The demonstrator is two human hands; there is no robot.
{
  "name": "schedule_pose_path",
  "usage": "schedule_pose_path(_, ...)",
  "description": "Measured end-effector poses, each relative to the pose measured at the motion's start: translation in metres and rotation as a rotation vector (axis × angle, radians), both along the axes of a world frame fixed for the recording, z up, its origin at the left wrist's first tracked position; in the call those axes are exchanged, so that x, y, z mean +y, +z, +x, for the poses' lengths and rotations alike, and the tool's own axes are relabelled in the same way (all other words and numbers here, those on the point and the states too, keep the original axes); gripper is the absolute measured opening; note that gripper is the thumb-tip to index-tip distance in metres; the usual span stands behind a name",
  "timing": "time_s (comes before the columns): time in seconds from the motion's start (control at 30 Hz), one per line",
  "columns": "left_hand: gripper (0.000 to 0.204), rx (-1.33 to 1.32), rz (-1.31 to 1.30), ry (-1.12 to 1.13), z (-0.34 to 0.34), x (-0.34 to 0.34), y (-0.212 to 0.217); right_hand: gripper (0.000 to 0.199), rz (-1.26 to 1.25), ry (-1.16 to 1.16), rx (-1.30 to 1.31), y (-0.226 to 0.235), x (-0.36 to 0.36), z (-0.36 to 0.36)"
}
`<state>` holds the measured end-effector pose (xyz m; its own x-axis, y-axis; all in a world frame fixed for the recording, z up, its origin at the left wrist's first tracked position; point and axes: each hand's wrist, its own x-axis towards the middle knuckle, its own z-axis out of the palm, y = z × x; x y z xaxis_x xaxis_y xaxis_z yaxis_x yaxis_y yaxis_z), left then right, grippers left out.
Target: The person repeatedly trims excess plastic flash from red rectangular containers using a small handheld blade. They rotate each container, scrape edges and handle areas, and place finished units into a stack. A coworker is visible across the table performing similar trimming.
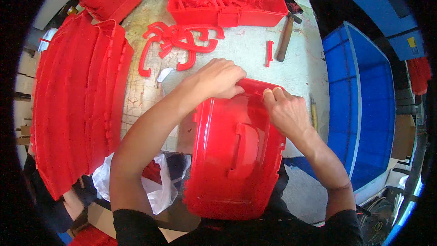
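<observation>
We have a red plastic case [234,155] right in front of us, standing on its edge against the near side of the worktable [255,50] and leaning back toward our body, its broad face with a moulded handle recess turned up at the camera. Our left hand [218,79] is curled over the case's far top edge, fingers wrapped down on the rim and gripping it. Our right hand [287,111] sits just beside it on the same edge, fingers pinched onto the rim, two fingertips wrapped in pale tape [272,92]. Both hands are clamped on that one edge, near each other but not touching. Just past the hands, on the tabletop, lies a loose heap of red curved handle pieces [180,41], and to the right of them a single small red clip [269,53] next to a hammer [286,36] with a wooden shaft. Farther back stands an open red tray [227,0] heaped with thin red plastic strips. On our left a tall stack of red case shells [77,105] leans edge-on, well apart from our case. Below the left forearm there is a white plastic bag [157,187]. On our right sits a big blue crate [359,105], beside the table.
</observation>
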<state>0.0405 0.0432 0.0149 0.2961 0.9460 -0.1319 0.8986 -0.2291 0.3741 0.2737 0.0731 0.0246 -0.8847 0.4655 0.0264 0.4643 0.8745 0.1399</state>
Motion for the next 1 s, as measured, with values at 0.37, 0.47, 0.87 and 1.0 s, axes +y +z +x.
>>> schedule_pose_path(0.37, 0.045, -0.061, -0.088, -0.024, 0.010, 0.023, 0.004, 0.010, 0.074, 0.096, 0.152, -0.009, 0.020, -0.007)
schedule_pose_path(0.47, 0.048, -0.003, -0.150, -0.054, 0.011, 0.029, 0.007, 0.009, 0.089, 0.082, 0.194, -0.012, 0.018, -0.008)
schedule_pose_path(0.87, 0.036, -0.003, -0.141, 0.054, 0.023, 0.026, 0.002, 0.015, 0.000, -0.062, 0.192, -0.014, 0.017, -0.011)
schedule_pose_path(1.0, 0.034, 0.002, -0.145, 0.080, 0.026, 0.023, 0.004, 0.018, 0.020, -0.049, 0.154, -0.011, 0.020, -0.012)
